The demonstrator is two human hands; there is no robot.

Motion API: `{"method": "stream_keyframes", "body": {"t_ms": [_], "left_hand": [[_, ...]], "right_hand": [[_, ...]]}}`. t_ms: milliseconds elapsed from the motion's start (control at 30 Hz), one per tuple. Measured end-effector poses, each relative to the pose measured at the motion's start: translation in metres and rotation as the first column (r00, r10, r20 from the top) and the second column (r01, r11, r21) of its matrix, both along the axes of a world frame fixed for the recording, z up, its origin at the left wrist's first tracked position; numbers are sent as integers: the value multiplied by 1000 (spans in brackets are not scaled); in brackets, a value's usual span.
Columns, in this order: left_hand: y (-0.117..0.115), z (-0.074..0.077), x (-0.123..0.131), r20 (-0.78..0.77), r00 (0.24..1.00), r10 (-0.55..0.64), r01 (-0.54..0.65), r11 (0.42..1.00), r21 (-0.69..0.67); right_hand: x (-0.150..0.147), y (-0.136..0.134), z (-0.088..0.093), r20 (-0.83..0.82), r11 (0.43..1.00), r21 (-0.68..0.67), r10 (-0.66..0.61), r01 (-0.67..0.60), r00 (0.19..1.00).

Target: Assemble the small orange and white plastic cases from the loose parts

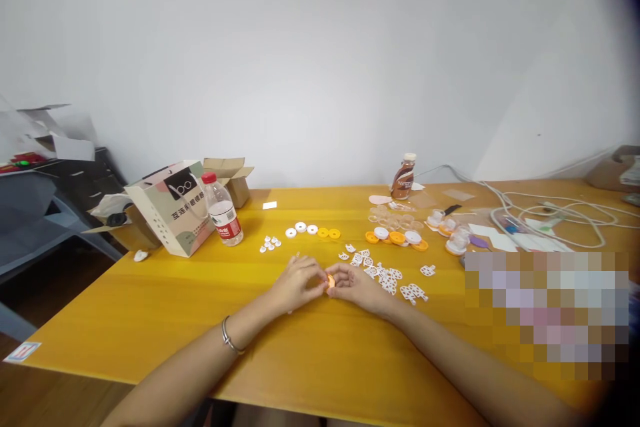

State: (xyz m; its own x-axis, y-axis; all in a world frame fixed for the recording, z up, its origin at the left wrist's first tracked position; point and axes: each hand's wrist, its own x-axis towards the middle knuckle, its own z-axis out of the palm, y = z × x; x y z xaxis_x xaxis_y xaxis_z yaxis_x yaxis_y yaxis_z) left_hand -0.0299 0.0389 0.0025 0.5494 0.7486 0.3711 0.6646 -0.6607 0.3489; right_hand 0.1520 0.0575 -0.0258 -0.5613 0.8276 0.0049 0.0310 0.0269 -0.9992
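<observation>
Near the middle of the table, my left hand (300,283) and my right hand (356,285) meet around a small orange round piece (331,282). The fingertips of both hands pinch it from either side, hiding much of it. Just right of my right hand lies a spread of white cut-out plastic pieces (387,278). Beyond my hands is a row of white discs (301,227) and yellow discs (329,233). Small white knobs (270,243) sit in a cluster to the left of that row.
A water bottle (225,217) with a red cap stands by a paper bag (173,210) and a cardboard box (233,180) at the left. Clear discs (395,219), a brown bottle (404,177) and white cables (545,203) occupy the back right. A pixelated patch covers the right side.
</observation>
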Motion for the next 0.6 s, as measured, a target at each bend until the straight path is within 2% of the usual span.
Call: {"method": "stream_keyframes", "body": {"t_ms": [133, 267, 333, 467, 600], "left_hand": [[13, 11, -27, 63, 998, -7, 14, 995, -98], [29, 17, -63, -32, 999, 25, -32, 971, -238], [33, 15, -72, -56, 998, 41, -55, 957, -285], [33, 7, -68, -47, 999, 12, -28, 935, -353], [30, 3, -55, -96, 995, 41, -73, 931, -358]], "right_hand": [[0, 0, 0, 59, 999, 10, -47, 46, 997], [1, 0, 0, 73, 999, 5, -34, 34, 997], [1, 0, 0, 64, 999, 11, -31, 30, 997], [1, 0, 2, 56, 999, 32, -24, 22, 998], [1, 1, 2, 56, 999, 41, -18, 16, 998]]}}
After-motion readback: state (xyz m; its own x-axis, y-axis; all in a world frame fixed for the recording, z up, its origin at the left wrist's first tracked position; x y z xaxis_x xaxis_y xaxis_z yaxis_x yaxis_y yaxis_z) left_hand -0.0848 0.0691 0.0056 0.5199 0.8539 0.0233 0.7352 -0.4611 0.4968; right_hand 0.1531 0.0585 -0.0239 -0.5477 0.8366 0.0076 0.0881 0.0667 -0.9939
